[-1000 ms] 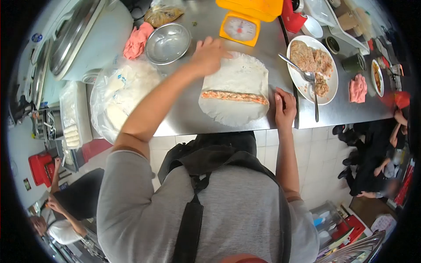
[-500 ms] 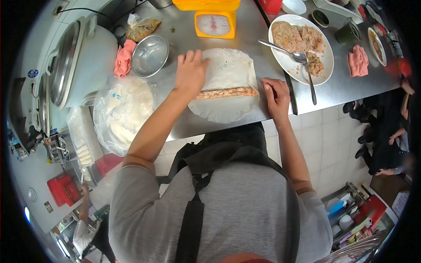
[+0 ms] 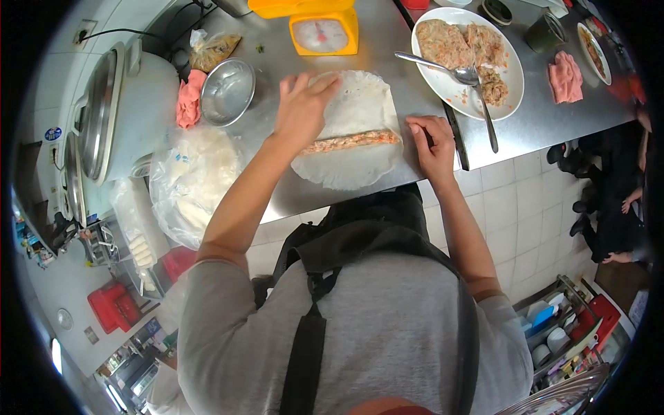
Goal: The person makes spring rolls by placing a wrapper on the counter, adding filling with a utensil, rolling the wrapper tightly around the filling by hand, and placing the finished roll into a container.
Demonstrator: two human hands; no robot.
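Note:
A thin white wrapper sheet point(image 3: 356, 104) lies flat on the steel counter, with a strip of minced filling point(image 3: 353, 142) across it. My left hand point(image 3: 302, 111) is at the sheet's left side, fingers apart, its thumb side over the upper left edge. Right of the sheet, my right hand point(image 3: 434, 146) rests on the counter with its fingers curled inward; whether anything is in them is hidden. Beyond it, an oval white plate point(image 3: 512, 104) holds more minced filling point(image 3: 446, 43), with a spoon point(image 3: 465, 75) and a fork point(image 3: 489, 121).
A yellow scale point(image 3: 322, 34) stands behind the sheet. To the left are a metal bowl point(image 3: 227, 92), a pink cloth point(image 3: 189, 100), a plastic bag of wrappers point(image 3: 194, 176) and a large pot point(image 3: 138, 104). Another pink cloth point(image 3: 566, 78) lies right. People in dark clothes stand far right.
My left hand has moved from the sheet's top left corner to its left side, nearer me. My right hand stays beside the sheet. The view has shifted and turned.

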